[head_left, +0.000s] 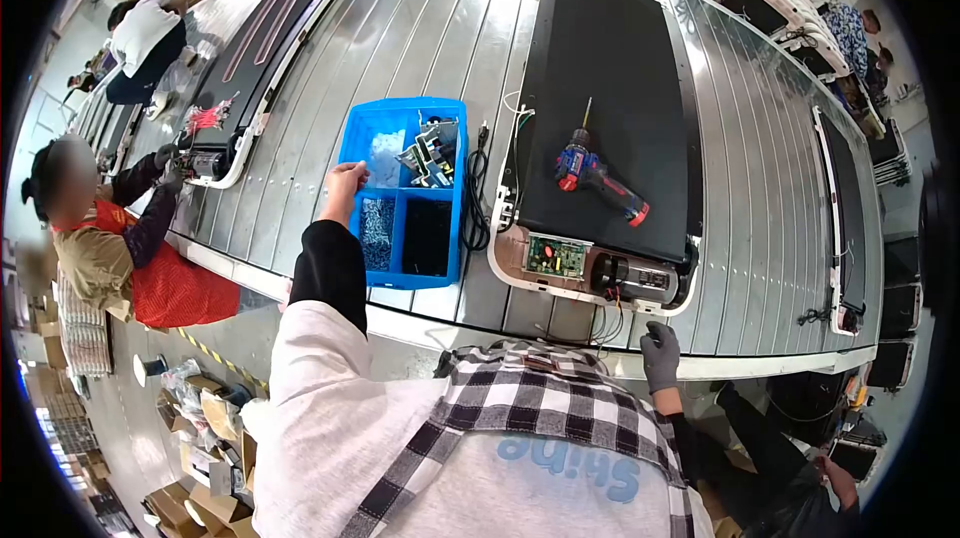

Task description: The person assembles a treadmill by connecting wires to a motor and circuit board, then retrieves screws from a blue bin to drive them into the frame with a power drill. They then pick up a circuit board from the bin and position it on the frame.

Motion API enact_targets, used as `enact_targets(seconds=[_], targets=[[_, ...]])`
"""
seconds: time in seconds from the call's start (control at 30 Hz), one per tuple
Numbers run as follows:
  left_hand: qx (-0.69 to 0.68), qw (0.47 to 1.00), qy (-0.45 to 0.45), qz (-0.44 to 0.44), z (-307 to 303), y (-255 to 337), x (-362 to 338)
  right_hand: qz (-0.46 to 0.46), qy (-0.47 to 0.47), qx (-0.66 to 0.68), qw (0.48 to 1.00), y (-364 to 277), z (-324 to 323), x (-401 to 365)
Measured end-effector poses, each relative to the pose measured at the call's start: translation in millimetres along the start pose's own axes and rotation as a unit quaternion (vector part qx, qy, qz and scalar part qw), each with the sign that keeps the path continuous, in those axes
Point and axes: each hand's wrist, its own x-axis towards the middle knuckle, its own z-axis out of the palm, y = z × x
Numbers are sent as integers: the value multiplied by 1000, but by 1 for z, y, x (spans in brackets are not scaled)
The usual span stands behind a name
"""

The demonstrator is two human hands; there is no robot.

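Note:
My bare left hand [345, 181] is over the left side of a blue divided bin [455, 268], thumb and fingertips pinched together. Anything between them is too small to make out. The bin holds clear plastic bags [387, 156], metal brackets [432, 156], small screws [377, 228] and dark small parts [427, 233]. At the table's front edge, my right hand [660, 356] in a grey glove has its fingers curled; what they hold, if anything, is hidden. Ahead of it lies a treadmill base [610, 48] with an exposed circuit board [556, 258] and a motor [635, 278]. A cordless drill [590, 173] rests on its black belt.
A black power cord [476, 198] lies between bin and treadmill base. Another treadmill base [845, 208] is at the right, and one at the left [250, 48], where a person in a red apron [185, 283] works. Cardboard boxes [205, 508] stand on the floor.

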Motion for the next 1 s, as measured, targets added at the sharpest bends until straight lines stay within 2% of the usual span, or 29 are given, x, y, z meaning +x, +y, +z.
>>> enact_targets(seconds=[0.07,0.1,0.13,0.17,0.2,0.23,0.27,0.3,0.33,0.37,0.4,0.43,0.47,0.5,0.57,0.6,0.63,0.7,0.73,0.77,0.8,0.87,0.9,0.93,1.0], targets=[[-109,993,-39,-16,3,9,-21,-27,21,29,999,-10,3,-2],[-203,972,-121,-22,-1,-6,-17,-28,21,36,999,-8,5,2],[-254,961,-109,-22,11,-11,-31,1,23,53,998,-10,9,4],[-272,943,-182,-61,17,-6,-56,2,30,57,998,8,19,13],[-270,940,-180,-106,32,-2,-83,-3,-1,92,996,27,29,23],[-274,938,-165,-132,53,4,-119,4,-4,59,998,34,39,31],[-284,931,-171,-156,69,-4,-144,-82,-34,24,996,32,45,34],[-296,907,-233,-190,79,-21,-159,78,-82,100,988,36,61,43],[-279,899,-274,-198,93,-35,-177,118,-123,128,977,8,59,44],[-299,874,-319,-214,111,-46,-197,138,-99,261,950,18,80,48],[-249,895,-306,-205,134,-49,-225,159,-98,337,923,10,88,50],[-179,916,-276,-231,153,-53,-248,155,-104,275,943,14,93,55],[-148,908,-311,-239,170,-61,-266,149,-112,211,960,20,97,62],[-94,905,-331,-249,187,-53,-290,151,-135,201,958,22,99,70],[-75,886,-370,-268,210,-61,-317,190,-235,182,935,-21,58,72],[-66,881,-378,-277,219,-65,-325,205,-197,278,918,-8,66,73],[-58,876,-386,-284,228,-70,-329,90,-199,208,953,9,73,80],[-58,879,-370,-294,246,-76,-338,35,-211,142,967,22,68,79],[-53,880,-367,-296,254,-80,-339,156,-230,223,934,-11,47,75],[-52,885,-365,-283,261,-84,-340,273,-245,298,881,-33,34,75],[-59,891,-354,-278,268,-86,-342,329,-264,289,859,-40,27,78],[-81,901,-337,-261,279,-86,-345,168,-305,186,919,-14,50,88],[-81,905,-326,-259,283,-85,-347,120,-302,96,941,-16,55,92],[-82,910,-316,-257,286,-85,-348,74,-292,3,954,-17,59,95],[-89,916,-298,-251,289,-84,-350,-10,-266,-82,960,-14,59,95]])
